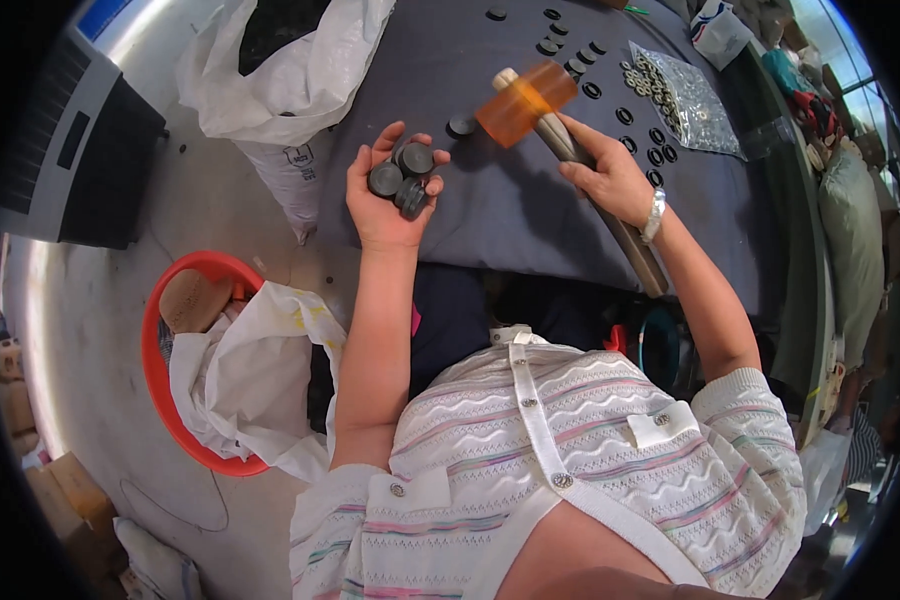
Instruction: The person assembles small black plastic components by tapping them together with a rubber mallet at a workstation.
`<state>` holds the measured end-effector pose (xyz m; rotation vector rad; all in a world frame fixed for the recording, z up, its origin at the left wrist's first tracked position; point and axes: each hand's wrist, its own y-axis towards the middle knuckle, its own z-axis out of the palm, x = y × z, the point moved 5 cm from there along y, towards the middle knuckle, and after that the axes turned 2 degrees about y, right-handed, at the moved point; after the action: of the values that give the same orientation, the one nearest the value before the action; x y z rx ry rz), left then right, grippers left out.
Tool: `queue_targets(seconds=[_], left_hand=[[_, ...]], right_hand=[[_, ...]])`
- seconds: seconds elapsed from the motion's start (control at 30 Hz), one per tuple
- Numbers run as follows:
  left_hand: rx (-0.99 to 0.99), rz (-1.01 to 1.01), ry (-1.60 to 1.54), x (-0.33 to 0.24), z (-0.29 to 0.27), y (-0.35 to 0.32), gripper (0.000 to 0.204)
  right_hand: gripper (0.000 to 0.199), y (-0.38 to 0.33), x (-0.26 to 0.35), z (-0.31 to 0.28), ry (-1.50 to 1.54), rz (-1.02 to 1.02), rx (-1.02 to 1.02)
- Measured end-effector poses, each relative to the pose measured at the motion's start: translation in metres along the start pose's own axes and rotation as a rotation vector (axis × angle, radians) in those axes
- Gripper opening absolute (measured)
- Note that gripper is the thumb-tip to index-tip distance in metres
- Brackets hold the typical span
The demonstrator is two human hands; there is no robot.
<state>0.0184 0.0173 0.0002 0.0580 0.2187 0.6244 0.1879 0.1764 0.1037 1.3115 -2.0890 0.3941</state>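
Observation:
In my left hand (pixel 390 215), palm up with fingers curled, lie several round black caps (pixel 385 180). My right hand (pixel 615 180) is wrapped round the wooden handle of a mallet (pixel 523 105) with a translucent orange head. The mallet head is raised above the dark grey table cover (pixel 420 90) and slightly blurred. One black cap (pixel 460 126) sits on the cover between my left hand and the mallet head. Beyond the mallet are several black discs (pixel 548 46), and several black rings (pixel 655 156) lie to the right of my right hand.
A clear bag (pixel 695 105) of small metal rings lies at the table's right. A white woven sack (pixel 300 90) stands at its left edge. On the floor are a red tub (pixel 153 365) with white bags and a grey-black crate (pixel 90 150). Stuffed sacks (pixel 855 240) line the far right.

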Motion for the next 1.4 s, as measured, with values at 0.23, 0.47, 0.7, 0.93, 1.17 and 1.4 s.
queue_targets(seconds=[0.23, 0.47, 0.7, 0.93, 1.17, 1.4], left_hand=[[-0.058, -0.028, 0.005, 0.006, 0.005, -0.006, 0.041], [-0.292, -0.11, 0.097, 0.015, 0.006, -0.028, 0.04], [-0.364, -0.185, 0.18, 0.02, 0.004, -0.023, 0.035], [-0.451, -0.29, 0.212, 0.03, 0.013, -0.013, 0.033], [-0.252, -0.318, 0.059, 0.033, 0.01, -0.012, 0.034], [-0.225, -0.288, 0.091, 0.036, 0.01, -0.012, 0.034]], right_hand=[[0.036, -0.02, -0.05, -0.02, -0.192, 0.19, 0.184], [0.031, 0.066, 0.044, 0.058, -0.487, -0.325, 0.066], [0.034, 0.109, 0.013, 0.092, -0.167, -0.18, 0.295], [0.038, 0.079, 0.032, 0.074, 0.602, -0.219, 0.479], [0.047, 0.118, -0.003, 0.036, -0.294, -0.097, 0.147], [0.041, 0.136, -0.044, 0.049, -0.176, -0.086, 0.293]])
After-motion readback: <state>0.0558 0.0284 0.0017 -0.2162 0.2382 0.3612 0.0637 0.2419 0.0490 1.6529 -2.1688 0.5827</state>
